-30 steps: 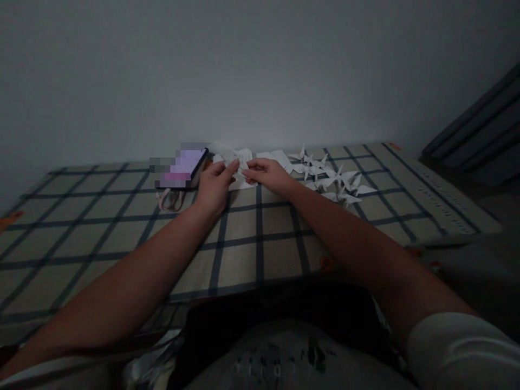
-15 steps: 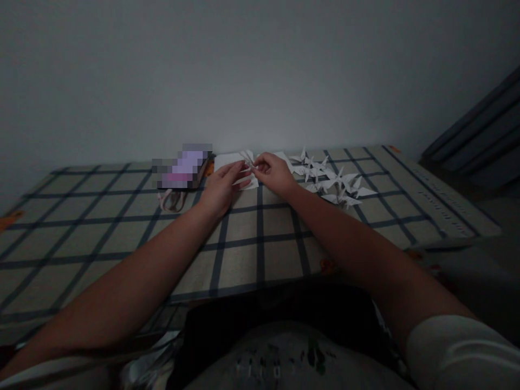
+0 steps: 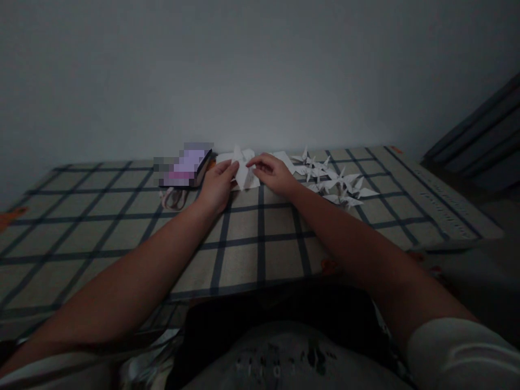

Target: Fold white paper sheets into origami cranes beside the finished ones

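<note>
**Both hands on a half-folded paper piece**

The left hand (image 3: 217, 184) and the right hand (image 3: 273, 173) meet on a white paper piece (image 3: 242, 170), probably to keep its flaps steady. Each hand is narrowed, fingertips pinching the paper from its own side. The paper stands between the hands, over flat white sheets (image 3: 227, 158). Just right of the right hand lie finished paper cranes (image 3: 335, 184). Just left of the left hand is a phone (image 3: 186, 165), all on the checked cloth (image 3: 101, 227).

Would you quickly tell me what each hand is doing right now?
Left hand: fingers pinched on the folded white paper.
Right hand: fingers pinched on the same paper's other side.
</note>
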`<state>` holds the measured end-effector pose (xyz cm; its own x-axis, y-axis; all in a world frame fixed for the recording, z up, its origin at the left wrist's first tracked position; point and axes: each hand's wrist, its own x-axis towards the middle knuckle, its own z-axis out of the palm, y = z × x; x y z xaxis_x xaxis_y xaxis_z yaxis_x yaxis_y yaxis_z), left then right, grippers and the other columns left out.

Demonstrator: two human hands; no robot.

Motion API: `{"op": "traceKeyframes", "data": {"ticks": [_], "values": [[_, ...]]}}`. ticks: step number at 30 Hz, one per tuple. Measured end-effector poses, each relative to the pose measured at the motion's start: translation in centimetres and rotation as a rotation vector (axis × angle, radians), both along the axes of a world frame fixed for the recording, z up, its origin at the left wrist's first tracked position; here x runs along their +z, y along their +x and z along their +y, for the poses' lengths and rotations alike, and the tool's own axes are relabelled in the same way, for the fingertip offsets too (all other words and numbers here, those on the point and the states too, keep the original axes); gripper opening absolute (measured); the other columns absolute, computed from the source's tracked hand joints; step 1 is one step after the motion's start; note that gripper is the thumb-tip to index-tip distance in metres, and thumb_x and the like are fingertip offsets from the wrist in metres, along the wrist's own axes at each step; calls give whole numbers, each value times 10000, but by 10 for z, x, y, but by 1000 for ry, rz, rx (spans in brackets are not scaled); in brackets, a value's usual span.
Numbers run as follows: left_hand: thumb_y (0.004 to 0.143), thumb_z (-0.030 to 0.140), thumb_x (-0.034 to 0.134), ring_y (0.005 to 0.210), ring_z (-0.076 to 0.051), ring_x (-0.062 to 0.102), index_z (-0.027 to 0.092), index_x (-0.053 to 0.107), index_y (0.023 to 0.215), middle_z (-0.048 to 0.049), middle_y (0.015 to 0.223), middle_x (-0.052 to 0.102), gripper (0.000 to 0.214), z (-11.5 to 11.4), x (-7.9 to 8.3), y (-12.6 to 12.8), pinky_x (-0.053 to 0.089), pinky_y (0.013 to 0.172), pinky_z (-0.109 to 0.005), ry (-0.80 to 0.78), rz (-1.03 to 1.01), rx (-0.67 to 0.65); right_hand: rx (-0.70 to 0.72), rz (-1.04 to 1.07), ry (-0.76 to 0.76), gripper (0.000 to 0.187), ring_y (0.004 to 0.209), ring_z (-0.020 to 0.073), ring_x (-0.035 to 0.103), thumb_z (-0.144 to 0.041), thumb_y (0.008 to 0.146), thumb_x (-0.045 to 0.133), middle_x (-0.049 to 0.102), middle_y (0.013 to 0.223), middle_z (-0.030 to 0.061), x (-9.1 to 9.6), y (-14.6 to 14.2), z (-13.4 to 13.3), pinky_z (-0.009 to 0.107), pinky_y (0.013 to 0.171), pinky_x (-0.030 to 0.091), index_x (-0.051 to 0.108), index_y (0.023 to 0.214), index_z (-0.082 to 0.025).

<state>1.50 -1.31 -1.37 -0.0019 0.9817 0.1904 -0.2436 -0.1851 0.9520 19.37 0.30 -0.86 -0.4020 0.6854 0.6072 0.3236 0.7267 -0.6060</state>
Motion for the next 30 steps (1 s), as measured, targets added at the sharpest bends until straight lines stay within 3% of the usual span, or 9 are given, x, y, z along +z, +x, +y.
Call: {"op": "traceKeyframes", "data": {"ticks": [4,9,13,17,21,25,30], "values": [[719,467,800,733,-175,669,160,756,960,-46,807,737,393,0,0,1,532,700,-283,-5,53,-7,93,66,-177,322,673,97,507,-193,901,567,598,1021,29,-5,1,6,254,644,468,589,1222,-196],[701,492,820,757,-178,673,149,774,876,-63,854,761,388,3,-4,-2,533,722,-284,-23,158,17,239,31,-260,233,757,107,605,-254,879,639,655,1092,65,-4,2,4,276,734,525,670,1093,-167],[715,466,807,731,-170,660,145,770,826,-63,824,752,342,4,-1,-3,546,711,-292,-62,111,5,175,-52,-179,203,814,135,616,-246,857,679,684,988,57,1,6,2,299,793,514,740,1032,-163],[625,270,837,827,-174,693,160,782,971,-72,972,772,367,-2,8,-1,576,772,-299,-94,-8,-86,75,-81,-102,187,859,157,611,-226,851,685,683,956,54,6,10,3,309,811,492,775,1008,-180],[636,228,822,847,-166,696,153,767,1045,-89,1042,762,419,-5,10,-1,579,797,-299,-79,45,-74,55,-81,-85,197,903,168,600,-233,855,689,680,955,53,8,12,4,322,848,481,785,1024,-202],[647,269,842,867,-168,694,148,759,1084,-95,1050,751,461,-1,6,-5,577,833,-310,-26,99,-60,82,-38,-154,202,903,163,610,-249,862,686,689,964,53,7,13,5,325,850,479,776,1031,-184],[665,306,857,765,-151,664,133,750,1155,-56,889,720,531,0,3,-6,573,807,-329,52,203,-45,110,87,-323,148,788,136,615,-264,833,723,690,859,39,7,11,5,296,784,488,725,898,-131]]}}
